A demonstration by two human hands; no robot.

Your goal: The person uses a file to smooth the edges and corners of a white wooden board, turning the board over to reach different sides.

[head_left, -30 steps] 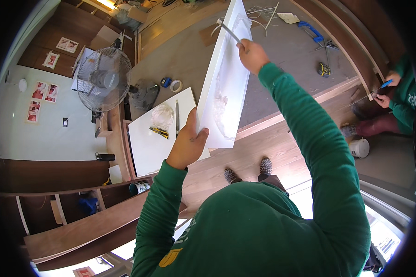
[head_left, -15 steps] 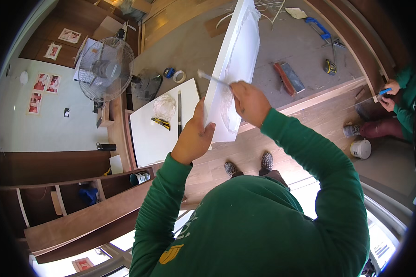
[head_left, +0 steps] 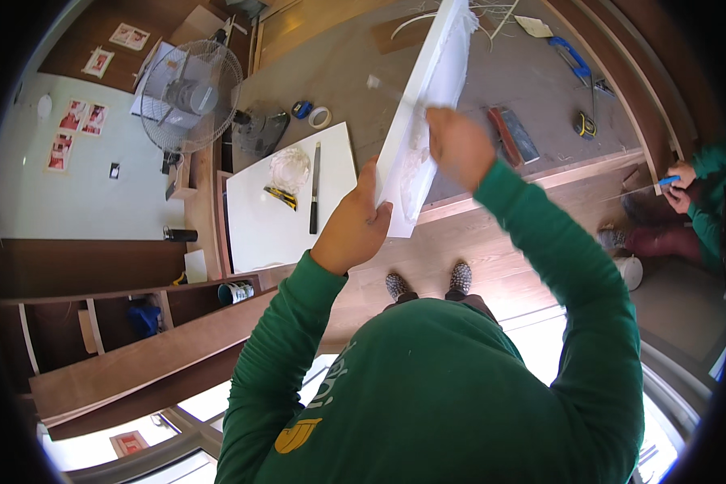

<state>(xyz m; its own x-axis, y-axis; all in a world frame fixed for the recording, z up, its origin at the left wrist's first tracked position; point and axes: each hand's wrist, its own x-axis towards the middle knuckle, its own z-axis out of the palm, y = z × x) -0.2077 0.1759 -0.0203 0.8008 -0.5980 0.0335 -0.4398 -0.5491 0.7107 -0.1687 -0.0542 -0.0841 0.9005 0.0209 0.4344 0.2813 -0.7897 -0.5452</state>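
A long white panel stands tilted on edge in front of me, its right face covered with a rough, crumpled white layer. My left hand is closed around the panel's near left edge, thumb on the front. Pinched in my right hand at the panel's right face is a thin tool with a small pale tip; motion smears it, so its exact kind is unclear. Left of the panel lies a white board bearing a crumpled whitish lump, a yellow-black utility knife and a dark flat blade-like strip.
A standing fan is at left. Beyond the board lie a blue tape measure and a tape roll. At right are a red-grey block tool, a yellow-black tape measure, a blue-framed saw and a co-worker's hands.
My right hand has moved slightly right and up, and the tool's tip has swung farther away. The panel and my left hand have shifted a little right in view.
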